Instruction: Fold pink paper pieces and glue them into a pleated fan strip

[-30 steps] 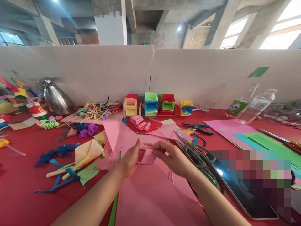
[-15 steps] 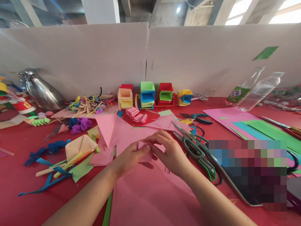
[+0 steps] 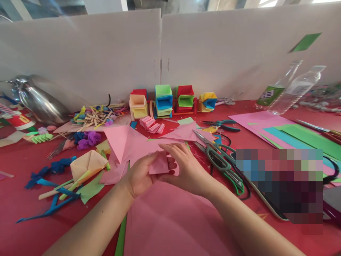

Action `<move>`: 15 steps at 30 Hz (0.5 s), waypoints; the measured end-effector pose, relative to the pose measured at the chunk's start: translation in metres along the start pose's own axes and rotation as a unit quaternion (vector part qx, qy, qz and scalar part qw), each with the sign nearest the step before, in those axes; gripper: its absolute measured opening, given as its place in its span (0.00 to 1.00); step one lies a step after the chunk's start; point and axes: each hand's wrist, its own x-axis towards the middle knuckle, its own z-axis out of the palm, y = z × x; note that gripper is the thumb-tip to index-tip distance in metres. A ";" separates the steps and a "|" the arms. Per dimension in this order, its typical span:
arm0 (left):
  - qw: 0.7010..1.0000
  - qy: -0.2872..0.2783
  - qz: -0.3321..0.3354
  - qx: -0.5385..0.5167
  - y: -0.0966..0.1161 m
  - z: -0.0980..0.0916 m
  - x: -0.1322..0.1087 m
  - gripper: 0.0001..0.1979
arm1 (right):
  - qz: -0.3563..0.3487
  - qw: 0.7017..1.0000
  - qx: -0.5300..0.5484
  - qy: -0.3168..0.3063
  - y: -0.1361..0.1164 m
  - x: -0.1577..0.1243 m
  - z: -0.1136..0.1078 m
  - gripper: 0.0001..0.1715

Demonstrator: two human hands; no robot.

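Note:
My left hand holds a small folded pink paper piece flat against its fingers, thumb behind it. My right hand curls over the piece's right edge, its fingers pressed on the fold. Both hands hover above a large pink paper sheet spread on the red table. More folded pink sheets lie just beyond the hands. Green-handled scissors rest to the right of my right hand.
Coloured paper boxes stand by the white partition. Craft sticks, a metal kettle, blue and green scraps lie at left. Pliers, plastic bottles, coloured sheets and a tablet sit at right.
The camera has tilted down. My hands closed over the pink piece and flattened it; it now lies folded in my left palm with the right fingers along its edge.

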 end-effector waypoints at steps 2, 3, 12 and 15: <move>1.000 0.012 0.000 0.003 -0.002 0.002 -0.001 0.10 | 0.022 1.000 0.001 -0.021 0.000 -0.001 0.004 0.39; 1.000 0.017 0.001 0.005 -0.003 0.003 -0.002 0.09 | 0.030 0.999 0.007 -0.027 0.000 -0.001 0.005 0.39; 0.997 -0.001 0.054 0.056 -0.006 0.008 -0.006 0.07 | 0.023 1.000 0.013 0.005 -0.003 -0.001 0.005 0.37; 0.995 0.001 0.085 0.057 -0.008 0.011 -0.007 0.08 | 0.010 1.000 0.004 0.024 -0.004 -0.001 0.006 0.36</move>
